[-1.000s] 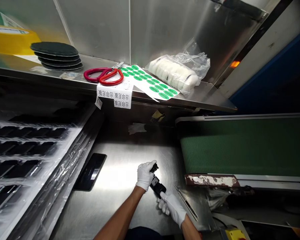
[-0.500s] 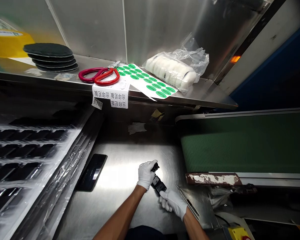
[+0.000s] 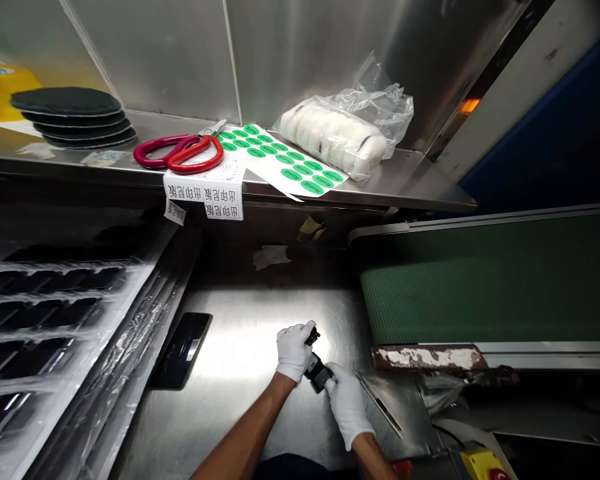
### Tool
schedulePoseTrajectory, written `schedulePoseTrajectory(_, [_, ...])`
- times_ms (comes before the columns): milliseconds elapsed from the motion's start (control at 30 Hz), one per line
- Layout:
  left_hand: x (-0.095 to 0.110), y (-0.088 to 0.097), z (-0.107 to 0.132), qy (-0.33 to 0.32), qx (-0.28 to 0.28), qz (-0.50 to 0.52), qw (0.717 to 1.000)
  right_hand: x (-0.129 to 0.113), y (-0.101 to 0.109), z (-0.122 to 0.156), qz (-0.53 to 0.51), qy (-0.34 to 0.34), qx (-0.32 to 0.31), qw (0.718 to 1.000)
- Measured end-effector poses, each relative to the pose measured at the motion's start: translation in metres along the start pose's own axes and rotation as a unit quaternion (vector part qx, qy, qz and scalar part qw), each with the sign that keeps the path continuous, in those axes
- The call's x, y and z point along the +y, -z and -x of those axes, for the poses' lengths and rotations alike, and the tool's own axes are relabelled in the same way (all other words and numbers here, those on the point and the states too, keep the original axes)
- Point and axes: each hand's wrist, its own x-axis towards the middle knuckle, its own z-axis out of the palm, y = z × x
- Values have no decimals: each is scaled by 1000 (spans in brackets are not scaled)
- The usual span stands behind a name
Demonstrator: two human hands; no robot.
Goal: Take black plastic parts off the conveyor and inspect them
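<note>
Both my hands wear white gloves and meet above the metal bench [image 3: 240,413]. My left hand [image 3: 294,350] is closed around a small black plastic part [image 3: 313,335], whose end sticks out past the fingertips. Just below it is a black and grey boxy plastic piece [image 3: 319,375], gripped at its lower right side by my right hand [image 3: 347,403]. Whether the two black pieces are joined is hidden by my left fingers. A black smartphone [image 3: 183,350] lies flat to the left of my hands. Thin metal tweezers [image 3: 380,403] rest to their right.
Trays of black parts [image 3: 40,313] line the left side. A green conveyor belt [image 3: 490,287] runs along the right. On the shelf at the back are red-handled scissors [image 3: 195,153], green round stickers [image 3: 290,163], a bagged white roll [image 3: 335,137] and stacked dark discs [image 3: 73,117].
My right hand has turned and shifted up along the boxy piece, its fingers now at the piece's right side. My left hand keeps its hold. The camera view has swung slightly right.
</note>
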Motion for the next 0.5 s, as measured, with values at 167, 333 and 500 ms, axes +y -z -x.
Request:
schedulePoseTrajectory(167, [0, 0, 0, -7, -12, -3, 1000, 5, 5, -6, 69, 60, 3, 996])
schedulePoseTrajectory(333, [0, -1, 1, -3, -16, 3, 1000, 2, 0, -12, 92, 64, -2, 994])
schedulePoseTrajectory(500, [2, -4, 1, 1, -27, 36, 999, -1, 7, -11, 66, 24, 23, 997])
